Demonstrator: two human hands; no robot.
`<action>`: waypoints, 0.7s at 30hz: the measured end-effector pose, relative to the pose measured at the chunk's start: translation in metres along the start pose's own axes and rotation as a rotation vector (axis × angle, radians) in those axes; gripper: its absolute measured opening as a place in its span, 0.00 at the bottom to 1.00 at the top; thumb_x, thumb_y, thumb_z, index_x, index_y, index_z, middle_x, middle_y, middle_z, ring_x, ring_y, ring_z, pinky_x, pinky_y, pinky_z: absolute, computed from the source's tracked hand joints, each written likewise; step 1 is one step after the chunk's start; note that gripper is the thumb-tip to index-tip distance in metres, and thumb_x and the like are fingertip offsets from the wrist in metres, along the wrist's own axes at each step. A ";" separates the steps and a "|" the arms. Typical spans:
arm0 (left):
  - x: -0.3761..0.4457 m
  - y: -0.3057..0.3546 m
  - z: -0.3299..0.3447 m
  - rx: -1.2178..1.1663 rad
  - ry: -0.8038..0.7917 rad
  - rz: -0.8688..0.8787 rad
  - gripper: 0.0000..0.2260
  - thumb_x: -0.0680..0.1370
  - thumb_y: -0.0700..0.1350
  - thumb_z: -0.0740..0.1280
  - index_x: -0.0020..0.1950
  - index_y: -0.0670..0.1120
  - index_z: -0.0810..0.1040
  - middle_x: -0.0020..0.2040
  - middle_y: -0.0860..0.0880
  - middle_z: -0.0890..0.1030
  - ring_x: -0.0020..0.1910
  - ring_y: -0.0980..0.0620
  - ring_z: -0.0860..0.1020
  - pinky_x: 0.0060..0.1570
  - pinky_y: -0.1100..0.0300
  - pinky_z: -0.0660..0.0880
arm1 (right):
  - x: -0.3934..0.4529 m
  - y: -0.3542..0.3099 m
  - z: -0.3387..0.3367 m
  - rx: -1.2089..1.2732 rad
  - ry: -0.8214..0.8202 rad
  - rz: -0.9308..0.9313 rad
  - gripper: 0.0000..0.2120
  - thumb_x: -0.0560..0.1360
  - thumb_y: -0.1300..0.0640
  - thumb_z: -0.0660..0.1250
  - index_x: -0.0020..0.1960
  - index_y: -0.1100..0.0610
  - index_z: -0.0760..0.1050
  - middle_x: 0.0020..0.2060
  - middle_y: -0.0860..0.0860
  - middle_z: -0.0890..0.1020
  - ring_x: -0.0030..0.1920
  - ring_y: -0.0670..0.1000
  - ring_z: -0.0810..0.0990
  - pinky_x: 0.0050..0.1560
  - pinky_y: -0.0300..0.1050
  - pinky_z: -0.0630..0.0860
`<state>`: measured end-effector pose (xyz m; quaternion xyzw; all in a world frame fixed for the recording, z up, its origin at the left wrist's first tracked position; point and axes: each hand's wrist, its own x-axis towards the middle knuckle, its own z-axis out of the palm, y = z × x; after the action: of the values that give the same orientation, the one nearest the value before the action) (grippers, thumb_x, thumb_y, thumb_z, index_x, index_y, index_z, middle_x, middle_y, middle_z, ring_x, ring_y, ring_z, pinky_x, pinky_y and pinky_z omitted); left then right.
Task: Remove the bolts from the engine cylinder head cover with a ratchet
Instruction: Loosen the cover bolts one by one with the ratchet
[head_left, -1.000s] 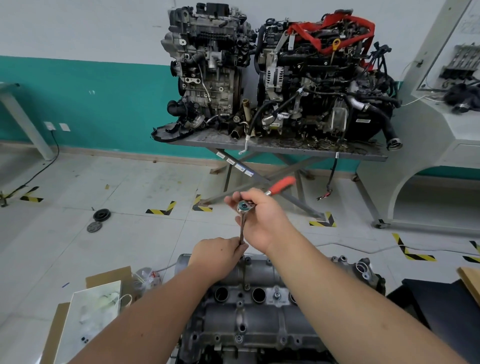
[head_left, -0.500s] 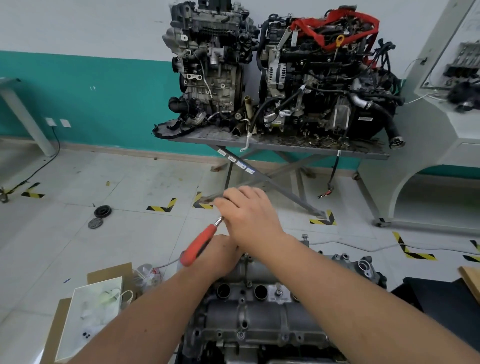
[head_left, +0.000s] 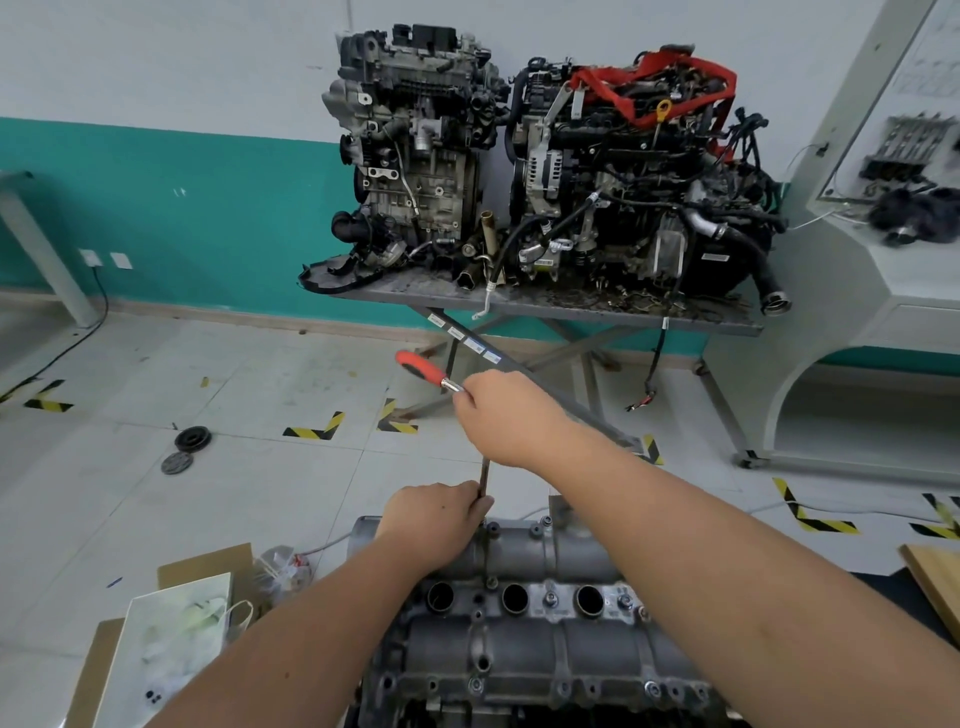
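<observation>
At the far edge of the cylinder head cover (head_left: 519, 639), the left hand (head_left: 436, 519) pinches the extension bar (head_left: 485, 475) while the right hand (head_left: 506, 415) grips the ratchet (head_left: 423, 370) at its head. Several bolts (head_left: 550, 603) remain seated; most work looks undone.

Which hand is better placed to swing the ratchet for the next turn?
Right. The right hand already grips the ratchet at its head end, while the left hand pinches the extension bar above the cylinder head cover.
</observation>
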<state>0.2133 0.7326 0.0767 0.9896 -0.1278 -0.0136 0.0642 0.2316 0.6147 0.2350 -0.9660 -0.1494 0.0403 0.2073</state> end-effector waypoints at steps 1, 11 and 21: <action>0.001 -0.001 0.001 -0.001 -0.001 -0.003 0.18 0.83 0.61 0.49 0.53 0.52 0.74 0.45 0.49 0.83 0.44 0.44 0.82 0.35 0.55 0.66 | -0.001 0.001 -0.002 0.243 -0.062 0.070 0.13 0.82 0.55 0.55 0.47 0.59 0.74 0.38 0.56 0.84 0.39 0.55 0.83 0.39 0.50 0.77; 0.002 -0.002 0.006 0.014 0.016 -0.002 0.17 0.83 0.61 0.49 0.45 0.54 0.69 0.44 0.49 0.83 0.43 0.44 0.82 0.36 0.55 0.69 | -0.015 0.021 0.043 1.689 0.085 0.232 0.13 0.80 0.58 0.66 0.37 0.48 0.73 0.43 0.48 0.81 0.52 0.54 0.75 0.50 0.48 0.69; 0.002 -0.003 0.008 -0.093 -0.036 0.001 0.12 0.82 0.48 0.59 0.62 0.48 0.76 0.57 0.45 0.82 0.46 0.56 0.82 0.45 0.62 0.77 | -0.011 0.019 0.065 -0.141 0.771 -0.501 0.09 0.74 0.62 0.73 0.53 0.56 0.84 0.51 0.49 0.84 0.51 0.55 0.81 0.55 0.50 0.73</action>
<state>0.2153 0.7336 0.0683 0.9851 -0.1287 -0.0371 0.1080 0.2169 0.6198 0.1681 -0.8563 -0.2926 -0.3835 0.1848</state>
